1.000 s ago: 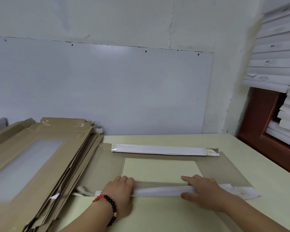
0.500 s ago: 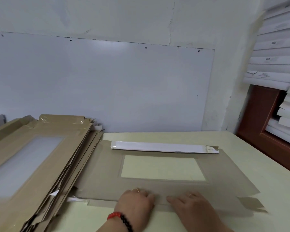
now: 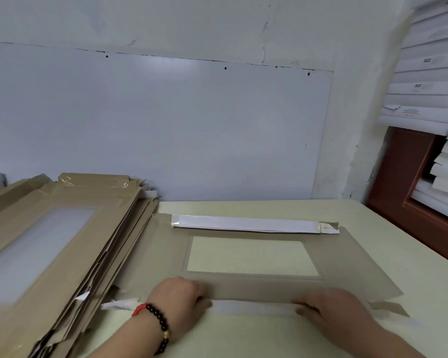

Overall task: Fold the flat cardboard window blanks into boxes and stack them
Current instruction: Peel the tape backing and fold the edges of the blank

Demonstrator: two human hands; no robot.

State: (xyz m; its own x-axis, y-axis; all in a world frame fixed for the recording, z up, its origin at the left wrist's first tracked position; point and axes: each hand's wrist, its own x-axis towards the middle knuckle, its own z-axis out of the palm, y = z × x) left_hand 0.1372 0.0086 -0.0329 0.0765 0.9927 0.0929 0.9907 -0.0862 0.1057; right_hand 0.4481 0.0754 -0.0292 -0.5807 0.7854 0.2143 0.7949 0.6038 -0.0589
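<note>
A flat brown cardboard window blank (image 3: 163, 257) lies on the pale table, its clear window (image 3: 251, 257) in the middle. Its far flap (image 3: 246, 223) is folded over, white side up. My left hand (image 3: 179, 298), with a red and black bead bracelet, grips the near flap (image 3: 251, 307) at its left end. My right hand (image 3: 329, 308) grips the same flap toward its right end. Both hands have their fingers curled over the near fold line, and the flap's white inner face shows between them.
A slanting stack of brown window blanks (image 3: 62, 244) fills the left side and overlaps the blank's left edge. The pale table (image 3: 373, 228) ends at the wall panel (image 3: 153, 130). White flat boxes (image 3: 429, 81) are piled above a red-brown cabinet (image 3: 404, 192) at the right.
A second ago the near flap was folded over onto the panel. It was then pressed flat, and now both hands are spread apart along it with its white face showing again.
</note>
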